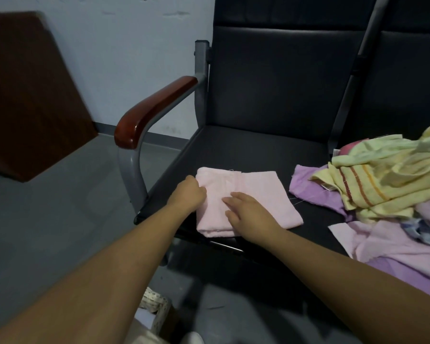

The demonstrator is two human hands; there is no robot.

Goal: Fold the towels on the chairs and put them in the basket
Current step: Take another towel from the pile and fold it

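Now the folded pink towel (266, 194) lies flat; left hand (188, 194) grips its edge, right hand (248, 212) presses flat-fingered.

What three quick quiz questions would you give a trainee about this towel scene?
1. True or false: the pink towel lies on the floor.
2. Which hand lies flat on top of it? A: left hand. B: right hand.
3. Fill in: the unfolded pile lies on the towel's ____ side.

Key: 1 false, it lies on the chair seat; 2 B; 3 right.
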